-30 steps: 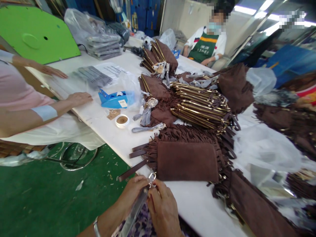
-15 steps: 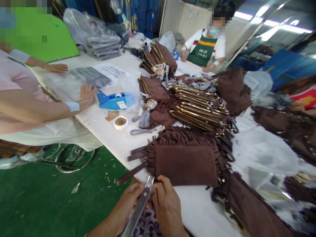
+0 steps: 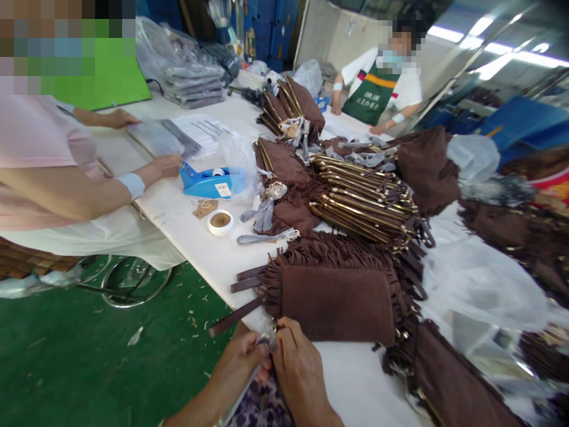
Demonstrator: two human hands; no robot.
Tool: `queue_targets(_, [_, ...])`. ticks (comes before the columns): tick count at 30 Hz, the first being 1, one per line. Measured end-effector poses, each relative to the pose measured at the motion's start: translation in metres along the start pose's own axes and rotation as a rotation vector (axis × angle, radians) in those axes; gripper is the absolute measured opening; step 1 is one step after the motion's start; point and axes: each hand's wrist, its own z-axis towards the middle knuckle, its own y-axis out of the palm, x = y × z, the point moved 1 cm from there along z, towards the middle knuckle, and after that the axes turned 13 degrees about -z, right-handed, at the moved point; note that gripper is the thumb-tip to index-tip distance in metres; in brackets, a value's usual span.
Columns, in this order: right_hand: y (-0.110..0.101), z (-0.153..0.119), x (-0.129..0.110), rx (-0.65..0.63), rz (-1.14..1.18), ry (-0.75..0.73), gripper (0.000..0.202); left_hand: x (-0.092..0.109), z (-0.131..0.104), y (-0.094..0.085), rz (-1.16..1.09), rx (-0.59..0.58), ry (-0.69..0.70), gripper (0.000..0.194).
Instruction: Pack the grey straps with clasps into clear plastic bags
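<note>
My left hand is closed around the end of a strap that looks wrapped in clear plastic and runs down toward my lap. At its top end a shiny metal clasp shows between my fingers, partly hidden and blurred. My right hand pinches at the same end, its fingertips close beside the left ones. Just beyond both hands, a brown fringed bag lies flat on the white table. Dark brown strips stick out from its left side over the table edge.
Stacked brown bags with gold zips lie behind. A blue tape dispenser, a tape roll and a wrapped strap sit left. One co-worker handles a bagged item; another person stands at the far side.
The strap in my hands has turned edge-on, and my left fingers now cover more of its end near the clasp. The co-worker at left has lifted the near edge of the bagged item.
</note>
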Motion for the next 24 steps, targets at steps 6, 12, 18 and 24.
queue_targets(6, [0.016,-0.019,-0.010,0.065,-0.032,-0.063,0.021,-0.010,-0.018,-0.018,-0.014,0.003,-0.039,0.036])
queue_targets(12, [0.018,-0.017,-0.014,0.042,-0.101,-0.044,0.022,-0.024,-0.012,-0.025,-0.023,0.004,-0.019,0.044])
queue_targets(18, [0.013,-0.010,-0.013,0.029,-0.063,-0.017,0.022,-0.024,-0.007,-0.023,-0.046,-0.008,-0.038,0.047])
queue_targets(24, [0.013,-0.009,-0.007,-0.034,0.099,0.022,0.020,-0.015,-0.004,-0.017,-0.118,-0.018,-0.127,0.049])
